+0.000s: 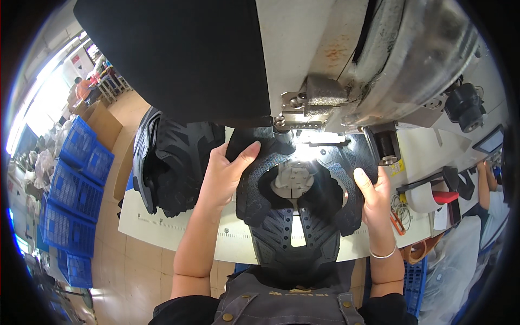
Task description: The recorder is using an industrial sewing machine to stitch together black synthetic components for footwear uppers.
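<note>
A black textured shoe upper (265,233) lies flat under the sewing machine head (319,59), its lower end hanging over the table's near edge. Its two wide side flaps curve round a central opening. My left hand (230,170) is closed on the left flap, thumb on top and fingers hidden beneath. On the right flap, my right hand (375,195) grips in the same way, thumb uppermost. Between both hands the machine's metal foot parts (280,124) stand close to the upper's far edge. A bright lamp glare washes out that spot.
More black uppers (179,162) are piled on the table's left. Orange-handled snips (399,225) and a red item (445,196) lie right. Blue crates (76,184) and a cardboard box (103,124) stand on the left floor. A co-worker's arm (483,187) shows far right.
</note>
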A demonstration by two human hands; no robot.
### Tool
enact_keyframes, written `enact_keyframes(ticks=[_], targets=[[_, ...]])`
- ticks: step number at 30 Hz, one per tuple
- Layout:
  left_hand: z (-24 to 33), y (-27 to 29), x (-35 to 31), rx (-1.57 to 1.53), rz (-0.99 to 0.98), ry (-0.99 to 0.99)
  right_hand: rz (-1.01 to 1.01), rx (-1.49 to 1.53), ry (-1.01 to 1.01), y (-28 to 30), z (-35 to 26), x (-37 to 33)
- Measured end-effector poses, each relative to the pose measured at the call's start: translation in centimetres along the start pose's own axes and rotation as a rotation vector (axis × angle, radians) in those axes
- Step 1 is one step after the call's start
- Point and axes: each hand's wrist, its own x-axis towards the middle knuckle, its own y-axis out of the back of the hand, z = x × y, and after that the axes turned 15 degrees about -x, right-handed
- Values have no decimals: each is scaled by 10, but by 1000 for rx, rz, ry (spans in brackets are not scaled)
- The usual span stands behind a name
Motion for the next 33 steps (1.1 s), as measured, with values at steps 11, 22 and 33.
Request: enact_keyframes(ticks=[11,22,33], targets=[[-3,-1,2,29,-13,-95,7,8,-27,2,-3,12],[88,45,12,326,476,-529,-214,375,-34,34,84,155],[85,165,-38,965,692,-537,-134,-1109,99,31,66,3]])
